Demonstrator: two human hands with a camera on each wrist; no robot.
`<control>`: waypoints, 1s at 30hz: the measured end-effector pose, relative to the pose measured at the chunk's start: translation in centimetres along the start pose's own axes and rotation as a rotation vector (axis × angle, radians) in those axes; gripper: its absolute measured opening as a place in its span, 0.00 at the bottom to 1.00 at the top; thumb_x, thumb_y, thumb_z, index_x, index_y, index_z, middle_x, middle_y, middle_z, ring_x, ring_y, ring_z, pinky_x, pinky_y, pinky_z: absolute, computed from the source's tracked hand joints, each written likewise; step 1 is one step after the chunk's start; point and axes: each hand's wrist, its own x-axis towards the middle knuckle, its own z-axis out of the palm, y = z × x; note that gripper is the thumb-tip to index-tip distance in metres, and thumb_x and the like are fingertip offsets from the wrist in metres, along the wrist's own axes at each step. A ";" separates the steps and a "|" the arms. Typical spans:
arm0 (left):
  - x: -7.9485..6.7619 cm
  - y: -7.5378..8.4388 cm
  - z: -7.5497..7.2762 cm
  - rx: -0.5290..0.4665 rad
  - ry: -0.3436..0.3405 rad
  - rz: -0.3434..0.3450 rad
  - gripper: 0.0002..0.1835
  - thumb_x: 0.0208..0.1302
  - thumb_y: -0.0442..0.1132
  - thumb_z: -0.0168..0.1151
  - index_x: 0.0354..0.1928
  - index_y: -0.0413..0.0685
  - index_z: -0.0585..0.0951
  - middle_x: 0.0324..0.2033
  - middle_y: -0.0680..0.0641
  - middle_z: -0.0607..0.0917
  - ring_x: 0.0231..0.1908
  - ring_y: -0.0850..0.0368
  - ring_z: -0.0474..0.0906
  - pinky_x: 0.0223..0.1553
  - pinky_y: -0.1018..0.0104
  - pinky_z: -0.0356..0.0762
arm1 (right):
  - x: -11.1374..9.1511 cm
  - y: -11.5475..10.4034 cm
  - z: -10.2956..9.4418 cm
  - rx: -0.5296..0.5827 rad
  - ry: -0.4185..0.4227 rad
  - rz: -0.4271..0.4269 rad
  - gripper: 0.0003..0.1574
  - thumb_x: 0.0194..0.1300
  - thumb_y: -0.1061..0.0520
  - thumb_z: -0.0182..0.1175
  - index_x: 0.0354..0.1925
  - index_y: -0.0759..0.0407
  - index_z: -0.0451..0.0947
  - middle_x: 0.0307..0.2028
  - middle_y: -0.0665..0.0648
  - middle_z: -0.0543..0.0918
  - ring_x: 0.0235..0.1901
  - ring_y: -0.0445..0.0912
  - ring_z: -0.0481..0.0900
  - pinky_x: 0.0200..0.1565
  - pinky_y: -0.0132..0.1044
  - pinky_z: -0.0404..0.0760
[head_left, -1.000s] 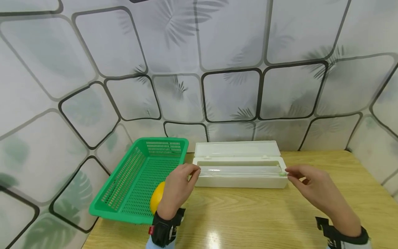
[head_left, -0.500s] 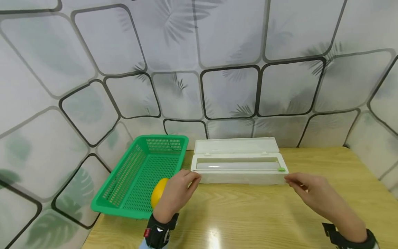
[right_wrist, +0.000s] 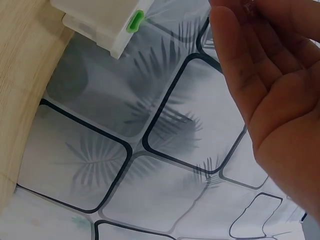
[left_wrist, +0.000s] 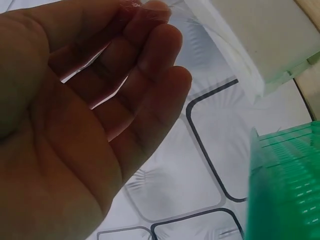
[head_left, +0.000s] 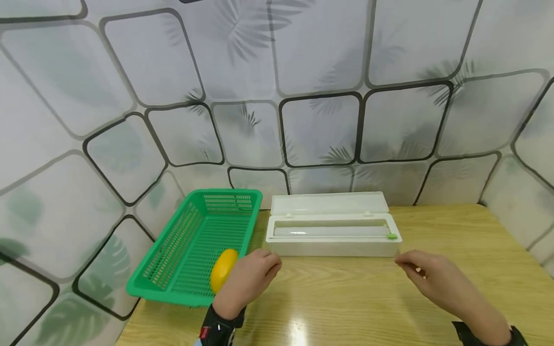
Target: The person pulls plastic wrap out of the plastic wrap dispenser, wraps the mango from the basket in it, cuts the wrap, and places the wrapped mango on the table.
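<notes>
A white cling film dispenser (head_left: 333, 247) stands on the table with its lid tipped back and a film roll (head_left: 331, 231) inside. A green slider (head_left: 392, 236) sits at its front right corner. Clear cling film (left_wrist: 187, 11) runs from the box to my left hand (head_left: 253, 274), which pinches it between thumb and fingertips. My right hand (head_left: 437, 276) pinches the other corner; a bit of crumpled film (right_wrist: 248, 7) glints at its fingertips. Both hands are in front of the box, above the table. The sheet between them is almost invisible in the head view.
Left of the dispenser stands a green plastic basket (head_left: 138, 287), holding a smooth yellow-orange oval fruit (head_left: 223, 270) partly hidden by my left arm. The wooden table (head_left: 346, 302) meets a patterned wall covering (head_left: 320, 129) behind the box.
Both hands have moved from the box's front rim toward me, drawing the film out. The dispenser and basket stay in place.
</notes>
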 end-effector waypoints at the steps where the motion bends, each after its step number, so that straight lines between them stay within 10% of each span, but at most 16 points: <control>1: 0.0 0.0 -0.1 0.002 -0.002 0.001 0.03 0.67 0.37 0.65 0.35 0.50 0.85 0.29 0.55 0.83 0.30 0.61 0.75 0.33 0.73 0.76 | 0.0 0.0 0.0 0.005 -0.004 0.006 0.25 0.41 0.76 0.73 0.35 0.52 0.85 0.31 0.47 0.86 0.28 0.28 0.75 0.25 0.22 0.70; 30: -0.6 -0.1 -1.0 -0.008 0.039 -0.005 0.04 0.68 0.36 0.63 0.35 0.53 0.81 0.26 0.58 0.79 0.26 0.64 0.69 0.27 0.75 0.69 | 0.2 -1.0 -0.3 0.034 -0.007 0.072 0.25 0.44 0.70 0.75 0.28 0.43 0.77 0.26 0.33 0.78 0.26 0.27 0.76 0.24 0.29 0.77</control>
